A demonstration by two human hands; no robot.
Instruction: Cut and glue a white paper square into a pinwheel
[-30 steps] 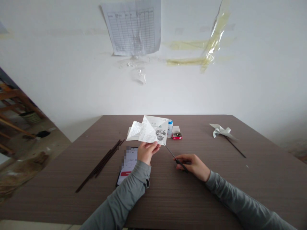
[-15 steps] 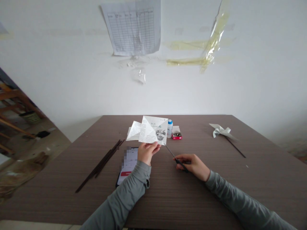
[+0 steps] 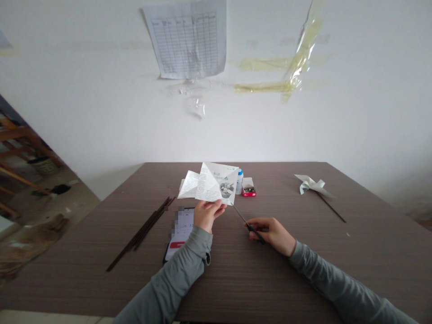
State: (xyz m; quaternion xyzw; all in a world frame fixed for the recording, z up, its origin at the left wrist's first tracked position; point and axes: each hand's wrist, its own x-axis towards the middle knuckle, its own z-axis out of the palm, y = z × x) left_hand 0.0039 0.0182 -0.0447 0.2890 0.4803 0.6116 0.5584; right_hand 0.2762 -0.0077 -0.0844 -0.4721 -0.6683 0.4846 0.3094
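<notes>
My left hand (image 3: 205, 214) pinches the lower edge of a creased square of printed paper (image 3: 216, 183) and holds it upright above the brown table (image 3: 303, 270). My right hand (image 3: 272, 233) rests on the table, closed round the dark handles of a pair of scissors (image 3: 245, 220). The thin blades point up and left to the paper's lower right corner. A phone (image 3: 178, 234) with a lit screen lies under my left wrist.
Several thin dark sticks (image 3: 143, 231) lie left of the phone. Behind the paper stand a small white bottle with a blue cap (image 3: 239, 180) and a red box of pins (image 3: 249, 187). A paper pinwheel on a stick (image 3: 312, 185) lies at the far right. More folded paper (image 3: 188, 184) lies behind.
The paper's upper right corner has tipped slightly to the right in my left hand. My right hand and the scissors have barely moved.
</notes>
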